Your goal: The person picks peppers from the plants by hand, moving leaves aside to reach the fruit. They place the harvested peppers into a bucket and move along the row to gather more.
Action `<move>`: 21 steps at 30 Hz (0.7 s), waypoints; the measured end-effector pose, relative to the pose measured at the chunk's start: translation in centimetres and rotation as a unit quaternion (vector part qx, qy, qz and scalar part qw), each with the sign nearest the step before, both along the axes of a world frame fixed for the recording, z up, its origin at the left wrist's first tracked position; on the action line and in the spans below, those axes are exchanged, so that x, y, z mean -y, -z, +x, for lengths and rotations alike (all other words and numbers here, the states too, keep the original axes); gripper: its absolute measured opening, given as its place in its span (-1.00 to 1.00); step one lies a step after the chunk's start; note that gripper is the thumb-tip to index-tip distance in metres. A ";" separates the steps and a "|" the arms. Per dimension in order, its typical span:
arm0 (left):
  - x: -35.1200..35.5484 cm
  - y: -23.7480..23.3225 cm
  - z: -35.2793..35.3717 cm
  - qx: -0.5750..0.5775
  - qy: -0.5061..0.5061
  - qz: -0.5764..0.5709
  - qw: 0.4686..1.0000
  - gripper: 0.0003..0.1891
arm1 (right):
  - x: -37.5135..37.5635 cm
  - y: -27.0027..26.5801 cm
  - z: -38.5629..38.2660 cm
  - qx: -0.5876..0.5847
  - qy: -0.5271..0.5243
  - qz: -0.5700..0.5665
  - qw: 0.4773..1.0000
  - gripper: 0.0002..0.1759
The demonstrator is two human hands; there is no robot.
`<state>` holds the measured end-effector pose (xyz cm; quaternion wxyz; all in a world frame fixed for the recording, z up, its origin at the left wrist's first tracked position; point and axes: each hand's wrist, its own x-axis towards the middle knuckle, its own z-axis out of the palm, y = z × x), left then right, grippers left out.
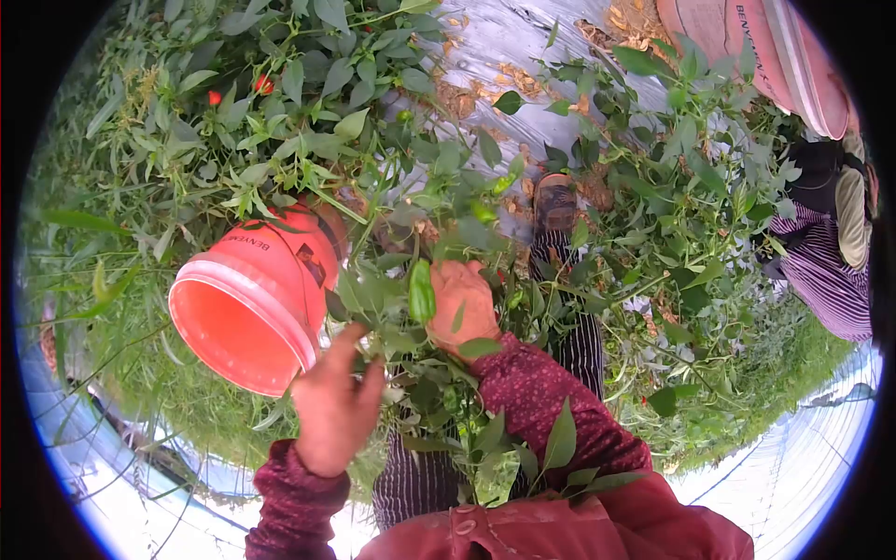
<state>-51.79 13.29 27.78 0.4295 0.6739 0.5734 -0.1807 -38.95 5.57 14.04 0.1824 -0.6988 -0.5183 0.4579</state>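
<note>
A long green chili pepper [422, 291] hangs among the leaves of a pepper plant, right beside my right hand [462, 303]. That hand reaches into the foliage, and leaves hide its fingertips, so what it grips does not show. Lower and to the left, my left hand [338, 406] is raised with thumb and fingers apart, holding nothing I can see. Its fingertips come close to the leaves below the pepper. A red plastic bucket [294, 252] lies tilted just beyond my left hand, its mouth turned toward me.
Red peppers [264, 85] show in the dense plants at upper left. Silvery plastic sheeting [495, 37] with dry leaves covers the ground ahead. Another red bucket [747, 65] stands at upper right, near a person in striped clothing [826, 271]. My shoe [556, 203] is between the plants.
</note>
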 end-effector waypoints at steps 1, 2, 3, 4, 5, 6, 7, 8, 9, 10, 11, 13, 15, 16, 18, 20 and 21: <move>-1.0 0.0 0.1 0.030 -0.117 0.067 0.990 -0.59 | 0.0 0.2 -0.3 -0.002 -0.005 0.005 1.000 -0.79; -2.6 -0.2 0.4 0.030 -0.115 0.068 0.991 -0.59 | 0.0 0.3 -0.2 -0.023 -0.020 -0.002 1.000 -0.78; -4.5 -0.1 1.0 0.078 -0.028 0.094 0.992 -0.59 | -0.2 -0.1 -0.4 -0.022 -0.018 -0.001 1.000 -0.78; -5.6 0.2 1.5 0.128 0.059 0.121 0.983 -0.59 | -0.5 -0.6 -0.5 -0.051 0.005 -0.025 0.998 -0.78; -5.5 0.7 1.9 0.133 0.061 0.125 0.981 -0.59 | -0.6 -0.9 -0.6 -0.080 0.028 -0.048 0.995 -0.77; -5.2 1.4 2.3 0.099 0.187 0.091 0.973 -0.56 | -0.7 -0.7 -0.7 -0.083 -0.006 -0.069 0.994 -0.76; -5.0 1.9 2.5 0.063 0.311 0.056 0.947 -0.53 | -0.8 -0.6 -0.7 -0.079 -0.002 -0.067 0.995 -0.76; -4.9 2.1 2.6 0.017 0.368 0.062 0.928 -0.62 | -0.9 -0.6 -0.7 -0.072 -0.028 -0.063 0.995 -0.75; -4.8 2.3 2.5 0.020 0.370 0.064 0.927 -0.62 | -1.0 -0.7 -0.8 -0.065 -0.055 -0.060 0.995 -0.75; -4.8 2.5 2.3 -0.002 0.391 0.059 0.919 -0.69 | -0.8 -0.6 -1.1 -0.078 -0.029 -0.042 0.996 -0.77; -4.8 2.5 2.1 -0.024 0.411 0.053 0.910 -0.75 | -0.9 -0.6 -1.2 -0.077 -0.029 -0.041 0.996 -0.77; -4.6 1.7 1.9 -0.029 0.378 0.028 0.925 -0.81 | -1.2 -0.8 -1.4 -0.058 -0.052 -0.053 0.996 -0.86; -4.3 0.9 1.3 -0.033 0.350 0.006 0.936 -0.84 | -1.4 -1.0 -1.6 -0.061 -0.044 -0.035 0.997 -0.80; -3.8 0.6 0.8 -0.001 0.297 -0.031 0.954 -0.79 | -1.2 -1.0 -2.2 -0.078 -0.054 -0.040 0.995 -0.78; -3.3 -0.4 0.9 0.009 0.252 -0.064 0.966 -0.75 | -1.0 -1.2 -2.7 -0.094 -0.076 -0.035 0.992 -0.73; -3.1 -0.6 0.7 0.009 0.224 -0.042 0.974 -0.79 | -1.2 -1.4 -2.8 -0.113 -0.079 -0.053 0.989 -0.73; -2.8 -0.8 0.6 0.009 0.195 -0.023 0.981 -0.81 | -1.2 -1.8 -2.9 -0.133 -0.085 -0.074 0.985 -0.73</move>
